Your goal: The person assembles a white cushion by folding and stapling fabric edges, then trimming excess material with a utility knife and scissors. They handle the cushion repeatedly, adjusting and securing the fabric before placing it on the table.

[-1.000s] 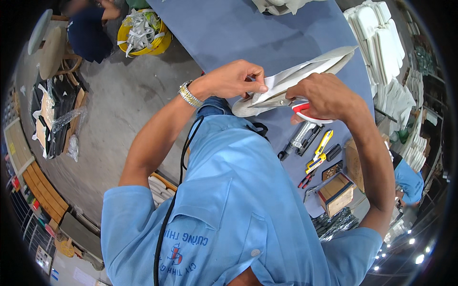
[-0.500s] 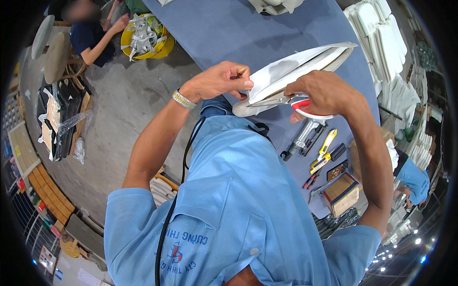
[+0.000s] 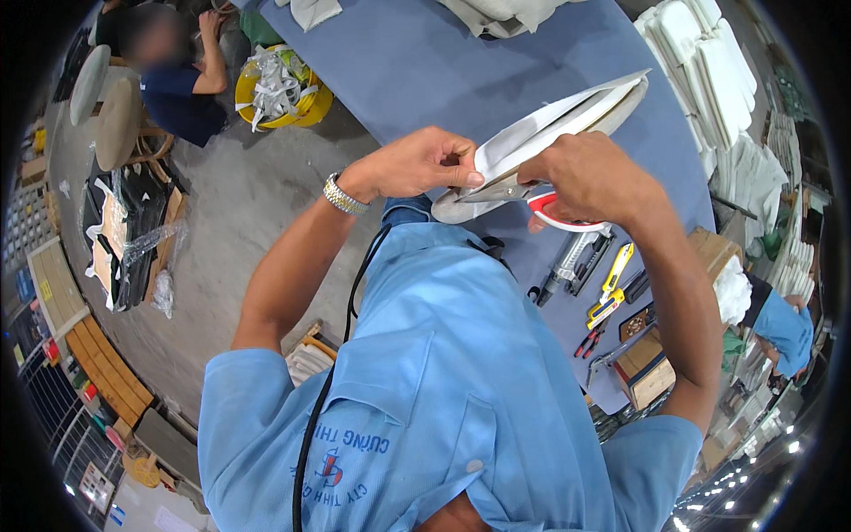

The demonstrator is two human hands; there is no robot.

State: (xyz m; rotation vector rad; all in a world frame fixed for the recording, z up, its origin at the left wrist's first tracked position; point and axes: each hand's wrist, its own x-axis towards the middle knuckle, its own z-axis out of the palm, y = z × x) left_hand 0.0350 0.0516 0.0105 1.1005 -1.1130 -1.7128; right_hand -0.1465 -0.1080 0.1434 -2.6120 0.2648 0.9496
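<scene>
Over at the far left a second person [image 3: 182, 84] crouches on the concrete floor beside a yellow bin [image 3: 282, 89] stuffed with pale offcuts, well apart from the work. Nearer, the worker in the light blue shirt holds a flat white padded panel [image 3: 567, 120] up above the blue tabletop [image 3: 425, 62], tilted so that one end rises to the right. The left hand [image 3: 417, 164], a metal watch at its wrist, is closed in a pinch on the loose white fabric at the panel's lower edge, pulling it taut. Just beside it the right hand [image 3: 589, 177] is closed around red-handled scissors [image 3: 554, 208], whose blades sit at that same edge, touching the fabric. The cloth looks already wrapped over most of the panel, and I would judge the trimming to be under way at this one end, with the remaining edge not yet cleaned up; how much has been cut I cannot tell. Further right on the tabletop lie a staple gun [image 3: 567, 262], a yellow utility knife [image 3: 612, 284] and small pliers, with a stack of similar white panels [image 3: 709, 71] beyond.
</scene>
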